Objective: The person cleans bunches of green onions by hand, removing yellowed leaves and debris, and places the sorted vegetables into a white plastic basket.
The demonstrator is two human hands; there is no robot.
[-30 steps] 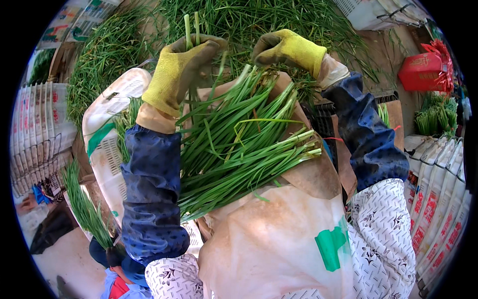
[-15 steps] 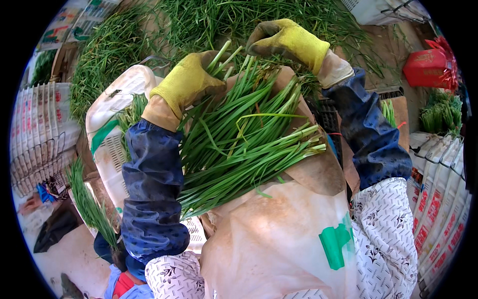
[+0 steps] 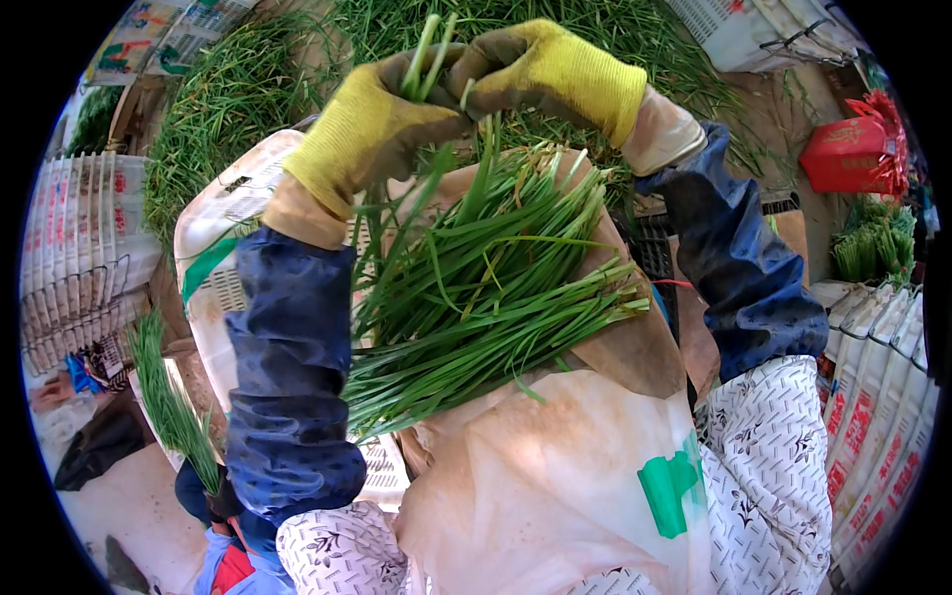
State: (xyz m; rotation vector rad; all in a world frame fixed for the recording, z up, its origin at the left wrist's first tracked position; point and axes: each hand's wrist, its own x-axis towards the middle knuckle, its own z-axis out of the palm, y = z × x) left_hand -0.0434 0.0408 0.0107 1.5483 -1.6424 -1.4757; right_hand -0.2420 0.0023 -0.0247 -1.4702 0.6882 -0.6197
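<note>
Matt knit-cloth gloves, glossy creased sleeves, smooth leaves, milky plastic apron, plastic crate

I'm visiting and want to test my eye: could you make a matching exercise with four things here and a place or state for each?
1. Left hand in a yellow knitted glove
2. Red box with crinkled trim
3. Pale, brown-stained sheet
4. Loose, grass-like green leaves

A. Bottom centre, bearing green tape
B. Strewn along the top
C. Gripping pale-ended green stalks
D. Far right

Pairs: 1-C, 2-D, 3-A, 4-B
</note>
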